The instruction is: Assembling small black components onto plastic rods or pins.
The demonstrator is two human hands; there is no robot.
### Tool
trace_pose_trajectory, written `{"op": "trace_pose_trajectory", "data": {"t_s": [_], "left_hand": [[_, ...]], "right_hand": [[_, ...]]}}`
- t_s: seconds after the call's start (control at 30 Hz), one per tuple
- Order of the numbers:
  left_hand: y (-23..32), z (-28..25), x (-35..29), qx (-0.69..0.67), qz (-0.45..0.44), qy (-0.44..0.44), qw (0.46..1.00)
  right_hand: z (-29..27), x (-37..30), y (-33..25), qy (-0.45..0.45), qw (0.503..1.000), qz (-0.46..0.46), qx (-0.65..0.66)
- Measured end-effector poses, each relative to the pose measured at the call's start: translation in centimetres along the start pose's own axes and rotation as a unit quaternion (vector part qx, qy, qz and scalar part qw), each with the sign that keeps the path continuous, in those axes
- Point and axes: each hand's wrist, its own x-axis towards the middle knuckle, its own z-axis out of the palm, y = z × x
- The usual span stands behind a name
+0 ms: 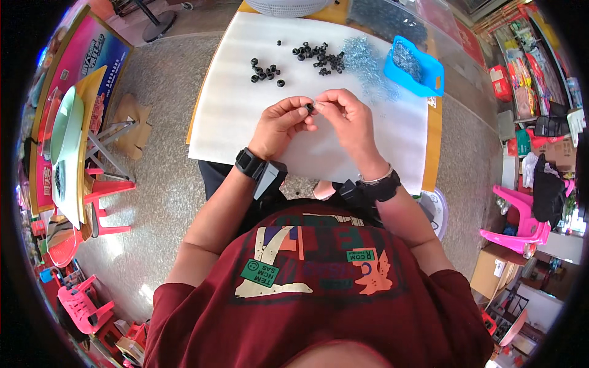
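My left hand (281, 127) pinches a small round black plastic part (309, 108) between thumb and fingertips, above the near half of the white-covered table (227, 116). Touching or nearly touching that part are the closed thumb and forefinger of my right hand (350, 122); whatever they pinch is too small to make out. Beyond my left hand lies a loose group of black round parts (262, 75), some showing a hole. Farther back is a second cluster of smaller-looking black parts (319, 56). To its right spreads a heap of tiny clear bluish pieces (365, 60).
A blue plastic basket (431, 87) with more clear pieces stands at the table's right edge. At the far edge are a grey perforated basin (288, 7) and a transparent container (386, 24). Pink stool (521, 221) to the right; red stool (107, 190) to the left.
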Motion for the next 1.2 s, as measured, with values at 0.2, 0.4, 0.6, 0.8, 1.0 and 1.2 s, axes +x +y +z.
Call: {"op": "trace_pose_trajectory", "data": {"t_s": [0.2, 0.4, 0.6, 0.8, 1.0, 1.2], "left_hand": [[0.0, -0.2, 0.0, 0.020, -0.007, -0.012, 1.000], [-0.3, 0.0, -0.1, -0.013, 0.002, 0.018, 1.000], [-0.1, -0.1, 0.0, -0.015, 0.012, 0.008, 1.000], [0.2, 0.3, 0.0, 0.009, -0.002, 0.019, 1.000], [0.1, 0.2, 0.1, -0.008, -0.004, 0.008, 1.000], [0.2, 0.1, 0.0, -0.020, -0.003, 0.013, 1.000]], "right_hand": [[1.2, -0.5, -0.1, 0.006, 0.995, -0.069, -0.073], [0.4, -0.6, -0.2, -0.005, 0.936, -0.250, -0.247], [-1.5, 2.9, 1.1, 0.046, 0.955, -0.144, -0.254], [-2.1, 7.7, 4.4, 0.014, 0.898, -0.191, -0.396], [-1.7, 8.1, 5.4, -0.019, 0.899, -0.158, -0.408], [-1.8, 5.6, 2.0, -0.079, 0.976, -0.053, -0.194]]}}
